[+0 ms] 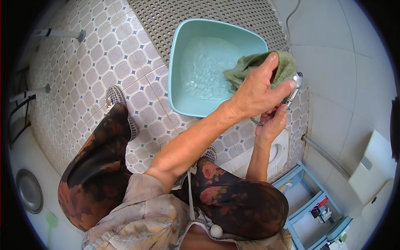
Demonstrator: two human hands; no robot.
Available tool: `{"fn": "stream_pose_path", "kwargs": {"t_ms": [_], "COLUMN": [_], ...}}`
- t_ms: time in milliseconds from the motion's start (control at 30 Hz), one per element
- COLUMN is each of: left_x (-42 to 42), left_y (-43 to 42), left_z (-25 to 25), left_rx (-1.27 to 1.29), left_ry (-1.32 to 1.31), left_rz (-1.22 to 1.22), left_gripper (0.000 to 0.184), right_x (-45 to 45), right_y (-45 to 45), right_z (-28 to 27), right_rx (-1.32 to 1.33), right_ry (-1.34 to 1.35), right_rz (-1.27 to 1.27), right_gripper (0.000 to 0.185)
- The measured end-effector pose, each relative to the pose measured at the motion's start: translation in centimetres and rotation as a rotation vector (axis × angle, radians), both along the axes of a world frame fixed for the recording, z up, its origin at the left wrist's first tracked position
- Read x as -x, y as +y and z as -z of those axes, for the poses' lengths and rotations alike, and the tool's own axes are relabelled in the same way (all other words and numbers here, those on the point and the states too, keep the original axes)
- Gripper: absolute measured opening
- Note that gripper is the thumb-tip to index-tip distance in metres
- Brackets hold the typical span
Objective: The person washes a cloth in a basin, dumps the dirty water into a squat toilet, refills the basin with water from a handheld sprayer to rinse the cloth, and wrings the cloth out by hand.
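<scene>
A green cloth (285,66) is bunched in my left hand (256,89), over the right rim of a light-blue plastic basin (171,79). The cloth's lower end hangs inside the basin, above rippling clear water (206,71). My right hand (273,123) is closed round a metal spray nozzle (294,89) with a thin hose (255,121) below it. My left thumb lies against the nozzle's head or very close to it. Most of my right fingers are hidden behind the hand and nozzle.
The basin rests partly on a perforated grey mat (154,21) over patterned tiles (137,68). A white squat toilet (281,154) lies under my right forearm. At lower right stands a blue shelf rack (306,166) with small items, near a wall pipe (327,157).
</scene>
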State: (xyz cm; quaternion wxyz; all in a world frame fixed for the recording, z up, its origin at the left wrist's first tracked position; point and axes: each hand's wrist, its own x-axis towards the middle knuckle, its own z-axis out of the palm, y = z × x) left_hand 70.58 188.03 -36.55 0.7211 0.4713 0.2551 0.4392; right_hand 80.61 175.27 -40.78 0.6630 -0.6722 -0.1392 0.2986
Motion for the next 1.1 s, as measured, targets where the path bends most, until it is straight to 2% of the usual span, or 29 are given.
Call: {"fn": "stream_pose_path", "kwargs": {"t_ms": [67,100,167,233,300,400,500,600,700,800,900,1000,1100], "left_x": [0.0,0.3,1.7,2.9,4.8,5.6,4.5,3.9,3.5,3.2,3.5,3.7,3.8], "left_y": [0.6,0.8,1.6,1.6,1.6,1.5,0.3,-0.2,-0.7,-1.4,-1.7,-2.0,-1.8], "left_z": [1.3,2.6,6.5,12.2,16.4,17.7,17.0,15.1,14.7,16.3,17.6,18.4,18.6], "left_rx": [0.016,0.017,0.142,0.126,0.045,0.153,-0.005,-0.238,-0.367,-0.176,0.067,-0.023,0.106], "left_ry": [0.047,0.065,0.357,0.693,1.043,1.243,1.228,1.294,1.241,1.093,0.998,0.992,0.932], "left_rz": [-0.042,-0.089,-0.04,-0.209,-0.114,-0.147,-0.547,-0.605,-0.564,-0.511,-0.327,-0.334,-0.301], "left_gripper": [0.03,0.023,0.025,0.024,0.032,0.046,0.056,0.053,0.049,0.047,0.047,0.047,0.043], "right_x": [0.1,0.1,0.2,0.2,0.1,0.5,0.9,1.0,1.1,1.2,1.5,1.6,1.6], "right_y": [0.2,0.3,0.4,0.3,0.1,0.3,0.8,1.3,1.8,1.9,1.6,1.5,1.8], "right_z": [0.0,-0.1,-0.2,-0.1,0.2,0.5,0.3,0.3,0.4,0.7,0.7,0.9,0.7], "right_rx": [-0.004,-0.007,-0.011,-0.004,0.008,-0.007,-0.021,-0.045,-0.04,-0.006,-0.008,-0.032,-0.016], "right_ry": [0.009,0.012,0.027,0.042,0.056,0.089,0.115,0.12,0.111,0.128,0.14,0.126,0.109], "right_rz": [0.007,0.011,0.008,-0.004,-0.027,-0.064,-0.082,-0.117,-0.156,-0.169,-0.145,-0.141,-0.157], "right_gripper": [0.034,0.034,0.033,0.033,0.033,0.035,0.035,0.036,0.038,0.039,0.039,0.04,0.041]}}
